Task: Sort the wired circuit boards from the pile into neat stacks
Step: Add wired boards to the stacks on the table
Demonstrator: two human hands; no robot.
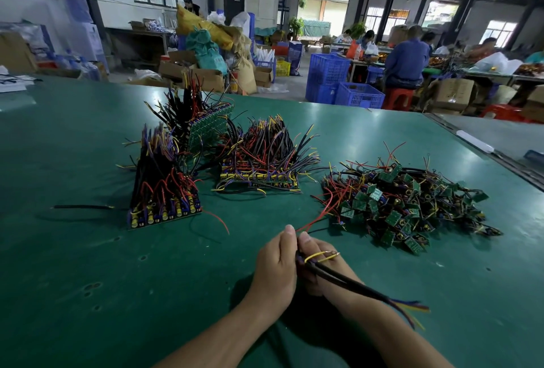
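L hand, R hand pinch wire bundle nr pile.

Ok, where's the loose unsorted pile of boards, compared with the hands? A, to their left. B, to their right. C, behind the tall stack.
B: the loose pile lies on the table right of the left hand and right hand, which hold a wire bundle.

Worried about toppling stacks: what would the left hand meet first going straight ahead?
Left hand, holding the wire bundle, crosses bare mat, then probably hits the middle stack near its right end; depth unclear.
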